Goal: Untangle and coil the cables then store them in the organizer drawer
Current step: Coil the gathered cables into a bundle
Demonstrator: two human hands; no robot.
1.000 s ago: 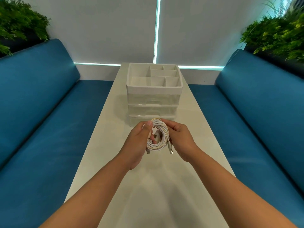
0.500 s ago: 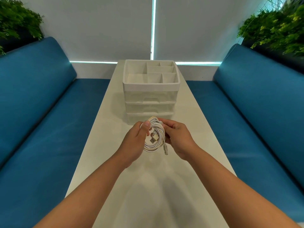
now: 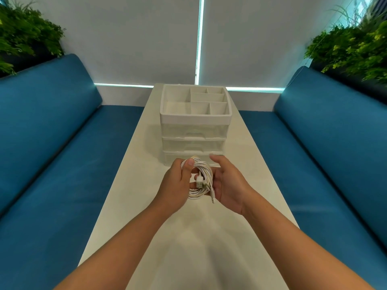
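1. A coil of white cable (image 3: 200, 178) is held in the air between two bare hands, above the middle of a long white table (image 3: 146, 206).
2. The left hand (image 3: 176, 189) is closed around the left side of the coil, with the thumb laid over the top loops and the fingers curled behind.
3. The right hand (image 3: 228, 185) is held loosely open against the right side of the coil; its fingers are spread and cupped, and the fingertips reach just past the top of the loops.
4. A flat plug (image 3: 200, 182) is seen inside the ring of the coil, and a second thin cable end (image 3: 212, 196) hangs down by the right palm.
5. A white organizer (image 3: 195, 126) is set on the table just beyond the hands, toward the far edge. Three clear drawers are stacked in it, all shut, below an open tray divided into compartments.
6. The lowest drawer (image 3: 186, 159) is partly hidden behind the coil and fingertips.
7. Blue benches (image 3: 62, 164) run along both long edges of the table.
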